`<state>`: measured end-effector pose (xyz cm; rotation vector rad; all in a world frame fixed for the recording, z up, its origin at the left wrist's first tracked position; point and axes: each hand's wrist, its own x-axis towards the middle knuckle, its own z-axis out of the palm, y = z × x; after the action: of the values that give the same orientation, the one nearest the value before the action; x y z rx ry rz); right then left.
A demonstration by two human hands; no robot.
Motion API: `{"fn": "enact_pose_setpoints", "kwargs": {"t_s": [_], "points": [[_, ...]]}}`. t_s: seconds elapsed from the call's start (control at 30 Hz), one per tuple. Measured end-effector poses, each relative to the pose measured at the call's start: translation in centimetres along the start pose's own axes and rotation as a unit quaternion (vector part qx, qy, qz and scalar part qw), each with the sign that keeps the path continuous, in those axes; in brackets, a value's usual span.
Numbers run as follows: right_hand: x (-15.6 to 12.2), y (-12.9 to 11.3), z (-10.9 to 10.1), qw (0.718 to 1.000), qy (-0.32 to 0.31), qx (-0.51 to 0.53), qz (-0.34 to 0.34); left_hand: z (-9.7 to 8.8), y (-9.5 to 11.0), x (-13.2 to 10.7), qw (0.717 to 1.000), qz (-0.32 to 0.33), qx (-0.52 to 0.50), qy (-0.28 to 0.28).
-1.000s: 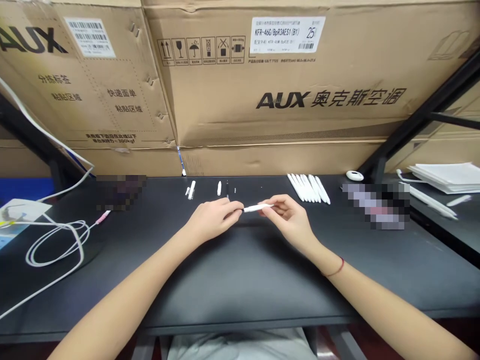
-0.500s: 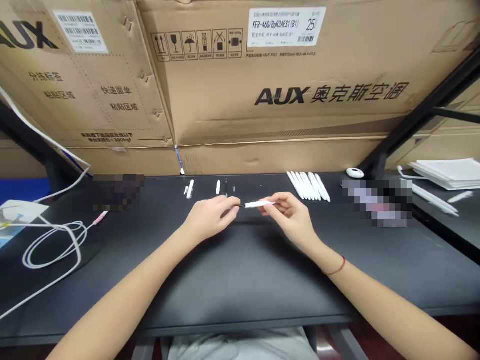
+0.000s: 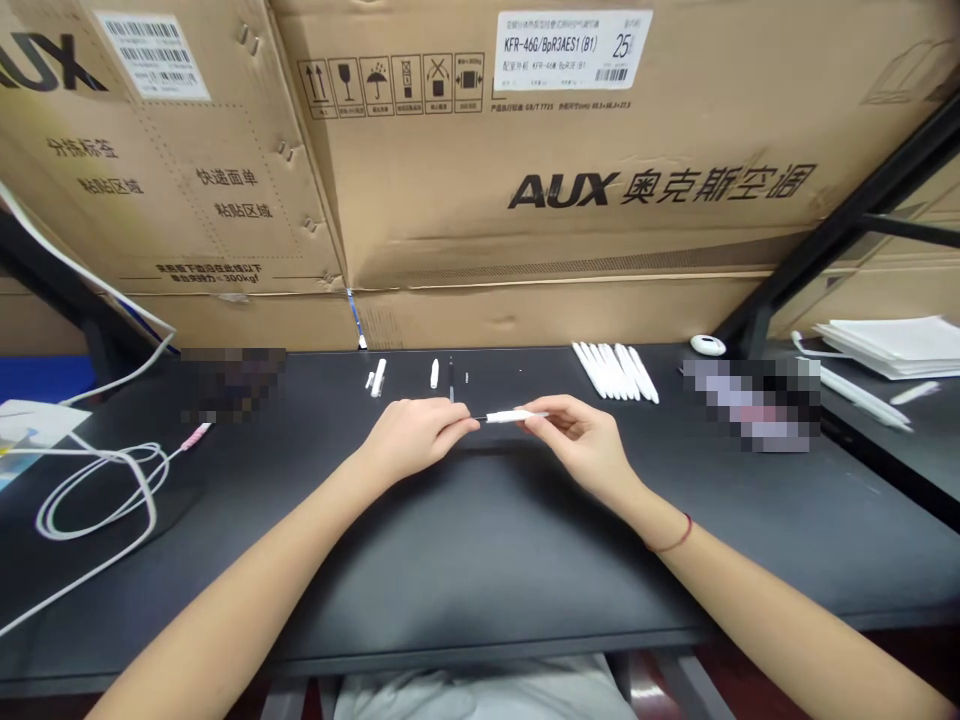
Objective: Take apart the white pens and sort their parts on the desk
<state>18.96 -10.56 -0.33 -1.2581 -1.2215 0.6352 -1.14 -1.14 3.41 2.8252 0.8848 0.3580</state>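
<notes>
Clock as seen from the seat. 1 barrel, white, at 12, lying sideways between the hands. Right hand: thumb and fingers pinched on it, covering part. Left hand: fingers closed around 1 dark refill, which meets the barrel's left end; can't tell how far in.

Loose, 11 to 12: 1 white tube, 1 clear bit beside it, 1 white tip, 1 dark rod, 1 tiny part. Rod's near end is right at the left hand.

At 1: white pens, about seven, packed too tight for a sure count; 1 white oval beyond. Near 2: paper stack. At 10: coiled cable. Cartons block the far edge.
</notes>
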Motion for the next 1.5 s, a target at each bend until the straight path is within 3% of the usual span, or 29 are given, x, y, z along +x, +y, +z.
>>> {"fn": "enact_pose_setpoints", "kwargs": {"t_s": [0.6,0.97,1.17,1.27,1.33,1.4,1.5], "points": [[0.2,-0.6,-0.4,1.000,-0.010,0.022,0.000,-0.1,0.8,0.0,0.996,-0.004,-0.084,-0.036],[0.6,0.8,-1.7,0.999,-0.030,0.015,0.012,0.3,-0.7,0.1,0.991,-0.005,-0.101,-0.083],[0.8,1.0,-2.0,0.999,-0.008,0.047,0.019,0.4,-1.2,0.2,0.989,-0.016,-0.116,-0.094],[0.9,1.1,-2.4,1.000,0.024,0.000,-0.003,0.4,-1.5,0.2,0.988,-0.019,-0.113,-0.107],[0.9,1.0,-2.6,0.995,0.036,-0.082,-0.051,0.4,-1.7,0.2,0.989,-0.020,-0.101,-0.109],[0.8,0.8,-2.7,0.976,0.004,-0.181,-0.119,0.5,-1.8,0.2,0.990,-0.022,-0.084,-0.112],[0.6,0.7,-2.5,0.934,-0.090,-0.289,-0.189,0.7,-1.8,0.1,0.990,-0.025,-0.064,-0.120]]}}
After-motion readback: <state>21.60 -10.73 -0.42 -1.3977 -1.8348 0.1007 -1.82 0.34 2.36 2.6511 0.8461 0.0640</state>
